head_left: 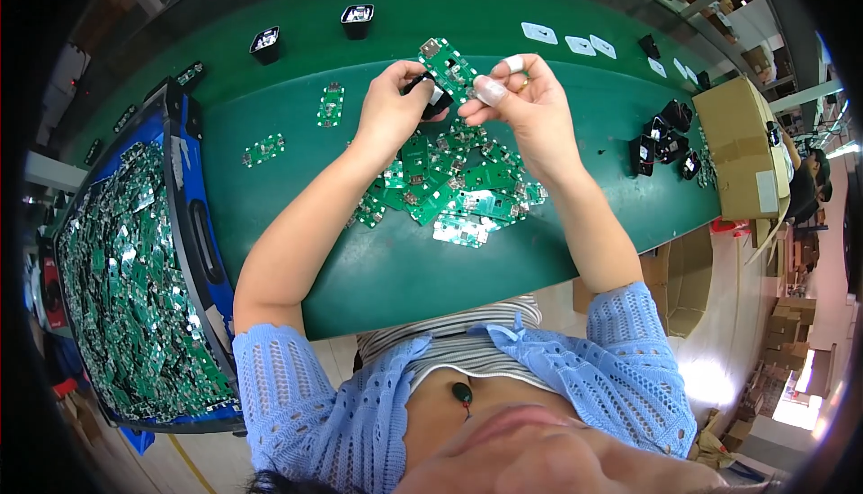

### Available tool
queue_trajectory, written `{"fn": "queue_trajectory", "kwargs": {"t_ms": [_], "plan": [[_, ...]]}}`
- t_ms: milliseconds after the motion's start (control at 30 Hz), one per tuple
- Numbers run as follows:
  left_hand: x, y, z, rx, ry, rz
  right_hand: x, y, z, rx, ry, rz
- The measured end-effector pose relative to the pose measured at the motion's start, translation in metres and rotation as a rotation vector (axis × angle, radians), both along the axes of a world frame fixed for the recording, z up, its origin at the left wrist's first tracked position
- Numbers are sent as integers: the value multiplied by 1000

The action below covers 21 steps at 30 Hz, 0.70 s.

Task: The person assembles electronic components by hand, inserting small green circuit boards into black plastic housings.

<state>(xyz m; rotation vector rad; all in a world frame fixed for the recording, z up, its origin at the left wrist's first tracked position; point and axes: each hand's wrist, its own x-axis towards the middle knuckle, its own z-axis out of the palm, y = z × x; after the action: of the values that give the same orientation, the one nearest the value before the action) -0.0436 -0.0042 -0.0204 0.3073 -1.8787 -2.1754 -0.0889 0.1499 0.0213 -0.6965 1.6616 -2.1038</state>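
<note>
Above the middle of the green table, my left hand (391, 106) is closed around a small black plastic housing (439, 100). A green circuit board (447, 64) with a metal connector at its upper end is pinched by my right hand (532, 106), tilted just over the housing. White tape wraps the thumb and one finger of that hand. Below both hands lies a loose pile of green circuit boards (463, 179). Two single boards, one upright (331, 105) and one slanted (264, 150), rest left of my left forearm.
A blue crate (205, 224) full of boards stands at the left. Two black cups (357, 22) (265, 44) sit at the back. Black housings (663, 145) cluster on the right, beside a cardboard box (739, 151). White cards (539, 33) lie along the far right.
</note>
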Motion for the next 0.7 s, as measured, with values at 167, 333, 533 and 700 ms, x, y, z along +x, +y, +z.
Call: {"fn": "queue_trajectory", "kwargs": {"t_ms": [167, 333, 533, 700], "plan": [[-2, -1, -4, -3, -3, 12, -3, -5, -5, 10, 9, -22], [-3, -1, -4, 22, 15, 27, -4, -5, -7, 52, 5, -59], [0, 0, 1, 36, 11, 17, -6, -4, -12, 93, -8, -80], [6, 6, 12, 117, -57, -16, -8, -1, -21, 148, -26, -110]]}}
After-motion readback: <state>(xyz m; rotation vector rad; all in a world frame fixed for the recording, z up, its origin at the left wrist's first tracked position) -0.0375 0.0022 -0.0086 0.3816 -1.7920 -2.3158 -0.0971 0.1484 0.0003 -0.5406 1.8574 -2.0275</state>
